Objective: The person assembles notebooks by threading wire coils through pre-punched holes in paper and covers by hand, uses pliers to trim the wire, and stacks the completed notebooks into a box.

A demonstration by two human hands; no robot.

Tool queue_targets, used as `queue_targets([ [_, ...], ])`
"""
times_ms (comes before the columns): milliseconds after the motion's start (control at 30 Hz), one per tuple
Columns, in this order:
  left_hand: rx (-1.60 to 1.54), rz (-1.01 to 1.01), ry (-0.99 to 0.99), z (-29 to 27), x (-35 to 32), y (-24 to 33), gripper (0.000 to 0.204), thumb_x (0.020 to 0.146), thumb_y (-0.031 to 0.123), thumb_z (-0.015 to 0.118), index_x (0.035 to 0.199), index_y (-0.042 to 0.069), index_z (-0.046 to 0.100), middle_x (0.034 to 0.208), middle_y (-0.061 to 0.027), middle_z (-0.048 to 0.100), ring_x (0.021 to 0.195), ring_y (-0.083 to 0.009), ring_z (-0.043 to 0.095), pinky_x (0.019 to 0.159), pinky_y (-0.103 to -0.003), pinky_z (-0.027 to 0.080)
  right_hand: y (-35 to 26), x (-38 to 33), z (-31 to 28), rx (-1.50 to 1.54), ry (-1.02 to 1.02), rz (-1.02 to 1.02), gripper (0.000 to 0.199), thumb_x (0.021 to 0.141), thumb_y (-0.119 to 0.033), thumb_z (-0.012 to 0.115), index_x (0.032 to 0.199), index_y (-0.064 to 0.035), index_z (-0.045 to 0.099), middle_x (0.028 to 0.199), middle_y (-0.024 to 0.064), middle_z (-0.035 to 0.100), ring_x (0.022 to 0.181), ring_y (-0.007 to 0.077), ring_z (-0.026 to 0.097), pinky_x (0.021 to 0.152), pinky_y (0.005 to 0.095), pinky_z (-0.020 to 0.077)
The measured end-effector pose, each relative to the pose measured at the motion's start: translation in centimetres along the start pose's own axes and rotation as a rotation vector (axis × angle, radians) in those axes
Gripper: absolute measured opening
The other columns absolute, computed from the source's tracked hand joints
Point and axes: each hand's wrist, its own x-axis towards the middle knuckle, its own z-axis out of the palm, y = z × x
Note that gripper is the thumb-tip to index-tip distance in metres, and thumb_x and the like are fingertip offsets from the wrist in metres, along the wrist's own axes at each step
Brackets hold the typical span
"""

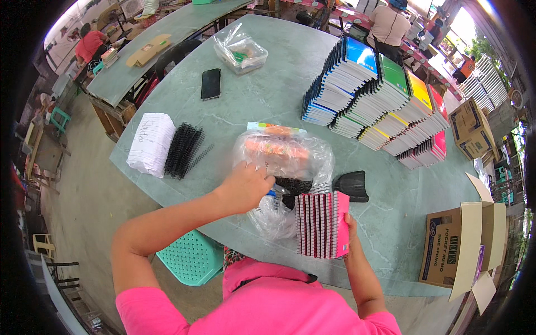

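My left hand (248,184) is closed at the middle of the table, beside a clear plastic bag (319,162). A blue-handled tool (272,193) with a greyish tip pokes out from under its fingers; most of the tool is hidden. Loose black spiral coils (294,185) lie just past the tip. With my right hand (350,234) I grip a small stack of pink spiral notebooks (324,224) by its right side, their coils turned up toward me. A black scoop-shaped piece (352,186) lies behind the notebooks.
Stacks of spiral notebooks (377,92) rise at the far right. White paper slips (150,145) and black coils (183,149) lie left. A phone (211,84) and a plastic tub (241,54) sit farther back. An opened cardboard box (441,245) stands right; a green stool (190,259) is below.
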Motion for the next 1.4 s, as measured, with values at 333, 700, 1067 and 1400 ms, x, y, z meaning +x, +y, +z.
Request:
queue_targets([
  [333,0.083,0.096,0.146,-0.5,0.6,0.6,0.028,0.063,0.013,0.060,0.090,0.007,0.059,0.082,-0.0070,0.056,0.083,-0.0231,0.053,0.075,-0.038,0.038,0.0,0.0,0.2,-0.023,0.015,0.082,0.068,0.059,-0.038,0.071,0.112,0.0005,0.050,0.101,0.0149,0.060,0.087,0.0286,0.059,0.079,0.0404,0.0485],
  [700,0.145,0.063,0.221,-0.5,0.6,-0.5,0.029,0.065,0.015,0.058,0.092,0.006,0.058,0.085,-0.0071,0.056,0.086,-0.0227,0.052,0.077,-0.040,0.037,-0.2,1.0,0.0,0.004,-0.029,0.101,0.067,0.061,-0.035,0.071,0.113,0.0010,0.049,0.102,0.0149,0.060,0.088,0.0282,0.060,0.081,0.0393,0.0479],
  [1067,-0.027,0.023,-0.005,-0.1,0.8,0.5,0.031,0.061,0.015,0.062,0.090,0.005,0.059,0.084,-0.0074,0.055,0.086,-0.0223,0.051,0.077,-0.040,0.037,-0.4,0.8,0.5,-0.008,-0.116,0.117,0.064,0.064,-0.035,0.070,0.113,0.0011,0.050,0.102,0.0151,0.060,0.088,0.0273,0.060,0.081,0.0383,0.0486],
  [1400,0.068,0.119,0.128,-0.4,1.5,0.4,0.023,0.064,0.012,0.059,0.086,0.006,0.058,0.080,-0.0071,0.055,0.082,-0.0219,0.053,0.075,-0.036,0.038,-0.4,0.4,1.4,-0.026,-0.083,0.083,0.062,0.065,-0.034,0.069,0.113,0.0008,0.050,0.102,0.0152,0.060,0.087,0.0267,0.061,0.080,0.0379,0.0487],
])
